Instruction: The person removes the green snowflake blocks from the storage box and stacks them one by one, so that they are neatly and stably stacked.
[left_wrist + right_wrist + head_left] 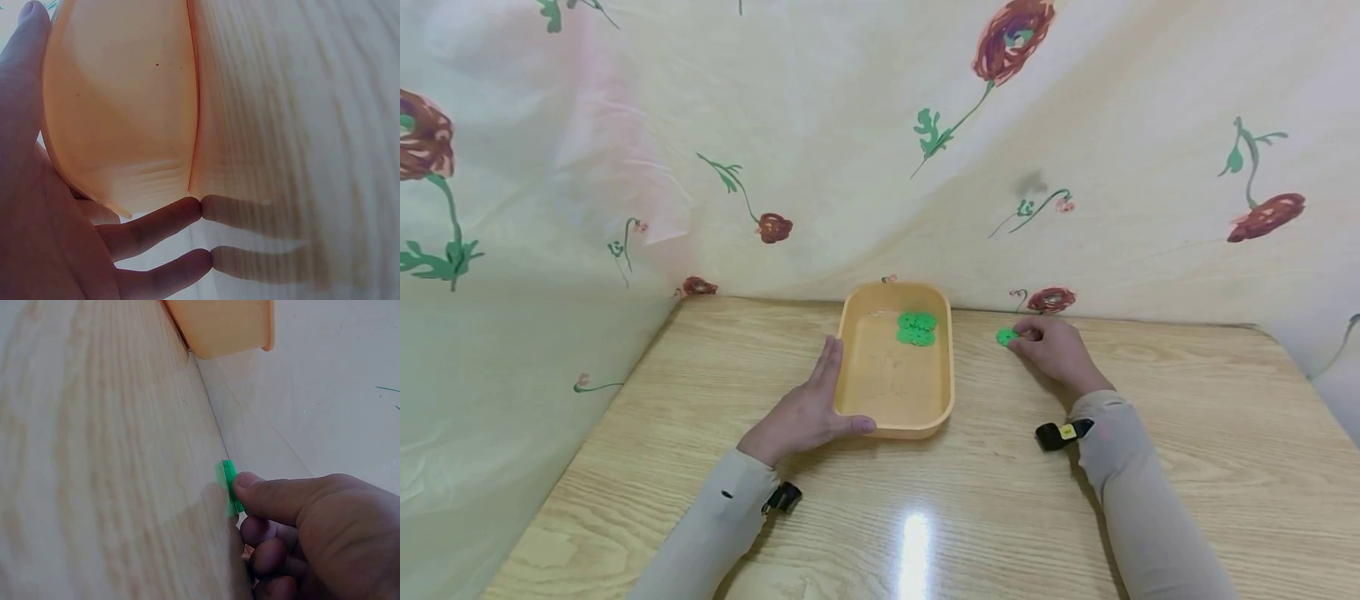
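The left hand (56, 212) lies against a pale orange tray (125, 94), thumb beside its rim, two nearly straight fingers (153, 226) touching the wood-grained table (281, 125), where dark finger-shaped reflections meet their tips.

Right hand (1060, 354), right of tray (891, 387), hiding part of green disc (1006, 337). Green pieces (917, 330) inside tray overlapping, blurring count. Left hand (801, 417) covering tray's near left corner. Head view's bottom edge cutting off sleeves (1150, 500) nearer than tray. Wrist views' top edges cropping tray.
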`<action>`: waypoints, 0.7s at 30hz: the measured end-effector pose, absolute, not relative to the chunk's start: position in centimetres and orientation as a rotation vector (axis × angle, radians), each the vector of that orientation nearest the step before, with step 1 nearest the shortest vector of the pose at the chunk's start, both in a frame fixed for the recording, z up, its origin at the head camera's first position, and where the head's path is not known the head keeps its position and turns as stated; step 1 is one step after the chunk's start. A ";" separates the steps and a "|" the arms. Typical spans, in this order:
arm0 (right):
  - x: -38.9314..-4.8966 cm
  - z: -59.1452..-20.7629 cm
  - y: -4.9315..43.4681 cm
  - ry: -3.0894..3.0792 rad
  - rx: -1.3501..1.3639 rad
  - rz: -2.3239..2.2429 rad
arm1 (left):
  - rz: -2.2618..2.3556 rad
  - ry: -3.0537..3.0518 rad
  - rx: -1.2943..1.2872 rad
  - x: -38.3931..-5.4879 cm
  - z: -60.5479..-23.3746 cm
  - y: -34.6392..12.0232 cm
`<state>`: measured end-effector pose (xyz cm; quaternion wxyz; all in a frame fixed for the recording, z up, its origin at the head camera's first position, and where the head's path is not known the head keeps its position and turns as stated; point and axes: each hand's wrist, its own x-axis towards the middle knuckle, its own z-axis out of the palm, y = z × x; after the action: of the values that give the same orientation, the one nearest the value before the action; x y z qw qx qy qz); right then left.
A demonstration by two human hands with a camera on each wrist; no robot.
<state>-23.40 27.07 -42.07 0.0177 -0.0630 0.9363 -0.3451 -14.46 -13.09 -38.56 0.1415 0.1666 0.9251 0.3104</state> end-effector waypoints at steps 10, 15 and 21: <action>-23.5 -41.9 27.1 2.914 -0.210 -1.068 | 0.908 2.653 0.464 -14.5 -38.4 -13.0; -23.3 -41.7 26.9 2.903 -0.191 -1.072 | 0.913 2.656 0.478 -14.4 -38.4 -13.1; -22.6 -41.3 27.1 2.845 -0.158 -1.136 | 0.924 2.650 0.481 -14.1 -38.2 -13.2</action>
<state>-22.56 27.09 -41.27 0.0370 -0.0515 0.9268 -0.3701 -14.13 -13.18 -38.21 0.1466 0.1670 0.9206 0.3210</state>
